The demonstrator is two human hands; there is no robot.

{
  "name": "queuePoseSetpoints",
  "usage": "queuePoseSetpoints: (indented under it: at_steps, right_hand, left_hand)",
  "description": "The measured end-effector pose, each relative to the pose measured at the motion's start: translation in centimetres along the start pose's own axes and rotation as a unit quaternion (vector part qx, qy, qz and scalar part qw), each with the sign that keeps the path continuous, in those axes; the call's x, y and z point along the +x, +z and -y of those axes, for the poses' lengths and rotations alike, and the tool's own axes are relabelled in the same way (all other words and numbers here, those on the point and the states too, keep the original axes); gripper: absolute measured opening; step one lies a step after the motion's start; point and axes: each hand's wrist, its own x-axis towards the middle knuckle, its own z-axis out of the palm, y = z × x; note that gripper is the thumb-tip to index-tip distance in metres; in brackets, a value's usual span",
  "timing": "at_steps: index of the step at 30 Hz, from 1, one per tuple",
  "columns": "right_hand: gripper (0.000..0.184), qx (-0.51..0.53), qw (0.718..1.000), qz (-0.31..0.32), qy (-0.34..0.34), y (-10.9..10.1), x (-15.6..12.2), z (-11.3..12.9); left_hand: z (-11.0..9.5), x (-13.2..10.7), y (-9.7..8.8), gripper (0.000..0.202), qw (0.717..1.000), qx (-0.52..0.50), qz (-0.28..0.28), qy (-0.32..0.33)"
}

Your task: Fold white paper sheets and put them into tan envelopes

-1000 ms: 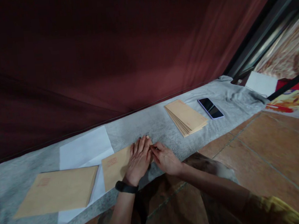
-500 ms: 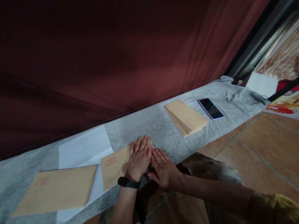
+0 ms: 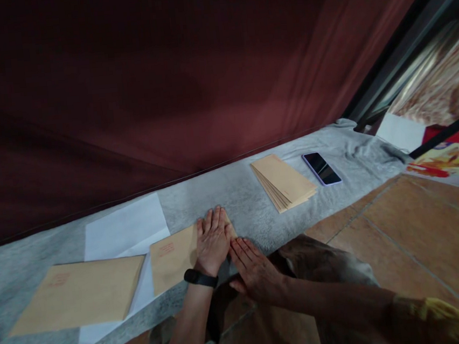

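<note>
My left hand (image 3: pixel 212 240), with a dark band on its wrist, lies flat on a brown paper envelope (image 3: pixel 172 257), fingers stretched toward its far right part. Red print shows near the envelope's left end. My right hand (image 3: pixel 256 267) is laid out beside it, its fingertips at the envelope's right edge, fingers extended and close together. To the left, larger-looking brown envelopes (image 3: pixel 82 294) lie stacked, also with red print, partly over white paper sheets (image 3: pixel 127 225). Further right sits a fanned pile of brown envelopes (image 3: pixel 285 180).
A phone (image 3: pixel 322 168) in a light purple case lies right of the fanned pile. Grey cloth (image 3: pixel 207 190) covers the narrow surface, with a dark red curtain (image 3: pixel 189 89) behind it. Tiled floor (image 3: pixel 433 222) and a colourful printed box (image 3: pixel 451 159) are at the right.
My right hand has slid slightly down, and a little more of the envelope's right end shows between my hands. My left hand stays flat on it. The view has shifted slightly.
</note>
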Motion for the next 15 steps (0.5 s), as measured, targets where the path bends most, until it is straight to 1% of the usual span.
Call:
queuePoseSetpoints:
  at_steps: [5, 8, 12, 15]
  right_hand:
    - [0.081, 0.017, 0.999, 0.037, -0.005, -0.7, -0.3, 0.1]
    - [0.084, 0.028, 0.998, 0.047, -0.006, -1.1, -0.3, 0.2]
    - [0.08, 0.035, 0.998, 0.05, -0.01, -1.6, -0.5, 0.3]
    - [0.074, 0.042, 0.998, 0.043, -0.013, -1.6, -0.6, 0.3]
  left_hand:
    - [-0.4, 0.3, 0.4, 0.055, 0.999, -0.001, -0.032, -0.015]
    - [-0.4, 0.4, 0.7, 0.055, 0.999, 0.0, -0.041, -0.023]
    - [-0.1, 0.8, 1.0, 0.056, 0.998, -0.001, -0.053, -0.036]
    - [0.2, 1.1, 0.9, 0.055, 0.996, 0.001, -0.075, -0.049]
